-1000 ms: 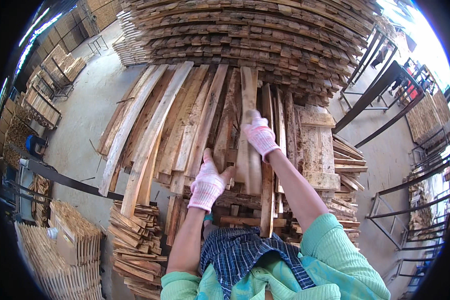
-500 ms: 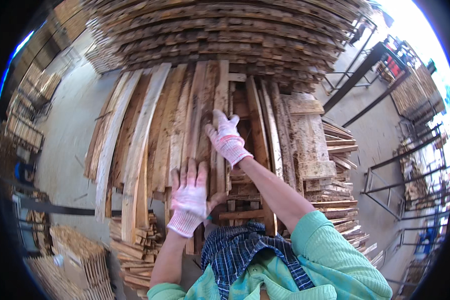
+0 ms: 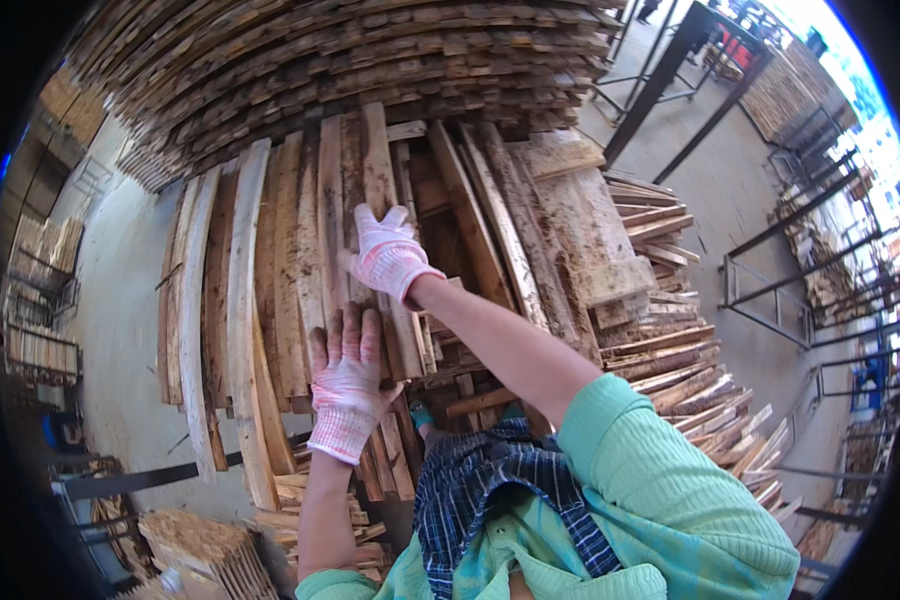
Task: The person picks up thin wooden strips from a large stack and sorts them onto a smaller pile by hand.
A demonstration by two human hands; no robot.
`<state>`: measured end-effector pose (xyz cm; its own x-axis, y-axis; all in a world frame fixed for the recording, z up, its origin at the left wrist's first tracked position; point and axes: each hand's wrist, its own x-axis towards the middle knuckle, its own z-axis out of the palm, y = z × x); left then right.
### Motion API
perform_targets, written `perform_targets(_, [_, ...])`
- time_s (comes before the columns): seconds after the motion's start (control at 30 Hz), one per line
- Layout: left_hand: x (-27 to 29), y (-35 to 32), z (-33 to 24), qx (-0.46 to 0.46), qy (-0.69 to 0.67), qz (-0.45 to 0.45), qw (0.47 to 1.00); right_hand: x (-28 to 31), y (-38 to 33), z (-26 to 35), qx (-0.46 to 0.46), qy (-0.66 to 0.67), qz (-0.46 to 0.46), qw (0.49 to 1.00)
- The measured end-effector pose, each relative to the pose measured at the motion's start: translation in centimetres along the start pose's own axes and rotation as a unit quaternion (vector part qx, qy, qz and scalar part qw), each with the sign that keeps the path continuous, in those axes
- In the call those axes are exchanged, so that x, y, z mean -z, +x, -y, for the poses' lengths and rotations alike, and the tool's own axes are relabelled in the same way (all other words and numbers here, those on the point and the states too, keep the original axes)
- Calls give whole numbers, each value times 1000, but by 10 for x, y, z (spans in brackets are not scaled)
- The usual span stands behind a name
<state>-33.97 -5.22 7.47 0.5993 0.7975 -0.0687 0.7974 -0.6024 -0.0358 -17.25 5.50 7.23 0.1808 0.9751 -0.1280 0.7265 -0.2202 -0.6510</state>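
Resting near mid-frame, fingers spread, are one left hand (image 3: 347,385) and one right hand (image 3: 392,255), both gloved. One board (image 3: 377,165) lies beneath the right grip; one tall woodpile (image 3: 360,60) stands at top.

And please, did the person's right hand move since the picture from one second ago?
Yes. The right hand has moved to the left, farther from the wide wooden panel on its right.

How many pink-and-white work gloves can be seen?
2: one on the left hand, laid against the boards; the other on the right hand, farther forward over them.
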Motion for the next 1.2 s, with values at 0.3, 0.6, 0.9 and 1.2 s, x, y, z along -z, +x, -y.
perform_targets(0.3, [-25,2,-20,-105,3,-153,983,108,-33,-183,-183,-121,-73,973])
perform_targets(0.6, [11,1,-36,-64,12,-85,994,68,-61,-181,-240,-140,-11,960])
perform_targets(0.9, [-122,6,-193,219,-426,198,855,82,-54,-235,-225,69,-26,972])
perform_targets(1.2, [-56,23,-190,234,-831,188,469,98,-55,-241,-180,-42,-63,981])
